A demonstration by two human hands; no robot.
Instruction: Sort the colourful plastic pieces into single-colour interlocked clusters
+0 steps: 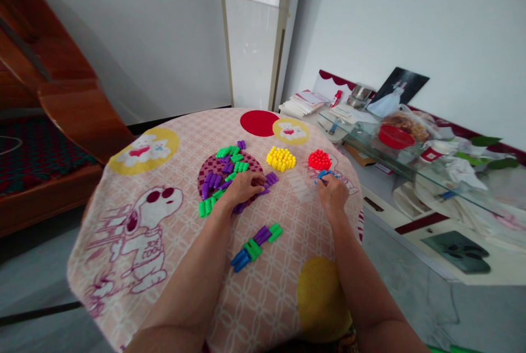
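Note:
My left hand (pixel 247 186) lies over the right side of a scattered pile of green plastic pieces (pixel 207 206) and purple plastic pieces (pixel 211 180). Its fingers are bent together beside some purple ones; what is between them, if anything, is hidden. My right hand (pixel 332 194) is pinched on a blue plastic piece (pixel 323 176), just in front of a heap of red pieces (pixel 319 159). To the left of that heap is a cluster of yellow pieces (pixel 281 159). Nearer me, a short joined row (pixel 257 246) has blue, green and purple pieces.
A patterned cloth (pixel 189 265) covers the round table. On the right, a glass-topped cabinet (pixel 361 144) holds papers, a red bowl (pixel 395 136) and plastic bags. A wooden chair (pixel 69 106) stands at the left, and a tall white cabinet-like unit (pixel 250 46) stands behind.

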